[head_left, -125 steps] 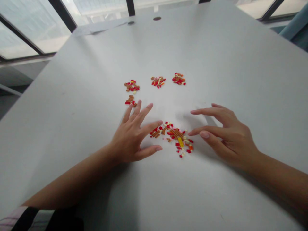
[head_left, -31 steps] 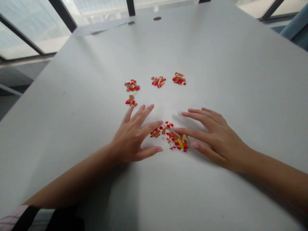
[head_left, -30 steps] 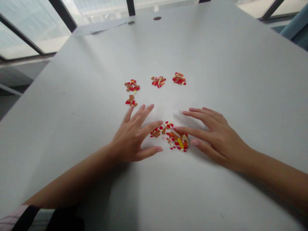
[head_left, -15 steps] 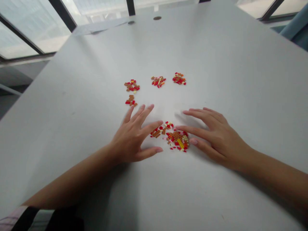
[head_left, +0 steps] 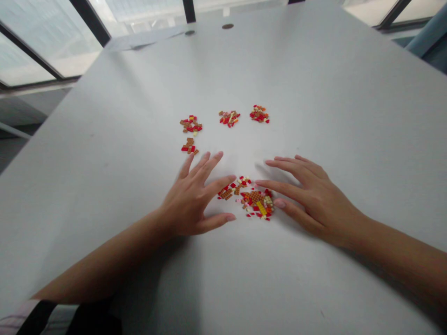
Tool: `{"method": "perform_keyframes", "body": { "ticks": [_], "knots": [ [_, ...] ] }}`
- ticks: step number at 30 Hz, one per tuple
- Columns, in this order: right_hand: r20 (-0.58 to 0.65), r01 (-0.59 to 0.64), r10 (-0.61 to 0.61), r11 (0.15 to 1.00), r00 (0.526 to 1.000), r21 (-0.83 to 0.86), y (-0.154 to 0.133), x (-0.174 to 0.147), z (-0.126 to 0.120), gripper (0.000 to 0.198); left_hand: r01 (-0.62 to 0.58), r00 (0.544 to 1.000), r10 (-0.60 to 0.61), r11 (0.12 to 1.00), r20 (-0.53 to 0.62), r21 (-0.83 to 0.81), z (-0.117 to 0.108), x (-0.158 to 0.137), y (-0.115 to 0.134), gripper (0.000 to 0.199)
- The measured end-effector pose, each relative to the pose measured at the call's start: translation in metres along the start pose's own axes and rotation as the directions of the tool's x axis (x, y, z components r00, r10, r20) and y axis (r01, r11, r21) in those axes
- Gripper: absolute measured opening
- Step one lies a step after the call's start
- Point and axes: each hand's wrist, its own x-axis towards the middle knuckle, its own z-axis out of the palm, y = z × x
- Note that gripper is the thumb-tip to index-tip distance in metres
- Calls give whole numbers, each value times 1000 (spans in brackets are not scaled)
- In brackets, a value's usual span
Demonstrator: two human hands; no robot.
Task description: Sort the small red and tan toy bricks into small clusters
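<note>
Your right hand (head_left: 316,202) has moved leftward since the earliest frame; loose bricks (head_left: 254,197) lie closer around the yellow brick (head_left: 261,208). That hand, fingers spread, is just right of the yellow brick; your left hand (head_left: 188,200), fingers spread, is left of it.

No lettering, number, brand or sign can be read, folks! The yellow toy brick (head_left: 261,208) shows none, and the brown studded bricks (head_left: 256,197) right beside it are too small to tell. Beyond that yellow brick, three brick clusters (head_left: 229,118) give us nothing legible either! Under it, the white tabletop (head_left: 314,93) offers no readable mark, and far behind it, neither does the window (head_left: 146,14)!
</note>
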Motion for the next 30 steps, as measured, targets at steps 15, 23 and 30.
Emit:
{"method": "perform_keyframes", "body": {
  "ticks": [15,23,30],
  "knots": [
    [-32,-100,103,991,994,83,3,0,-7,29,41,999,-40,999,28,-28,0,0,0,71],
    [-40,-146,150,985,988,95,4,1,-14,25,42,998,-41,999,38,-3,0,0,0,71],
    [-34,-95,100,989,994,110,6,1,-14,26,32,999,-32,999,36,-19,-1,0,0,70]
  ]
}}
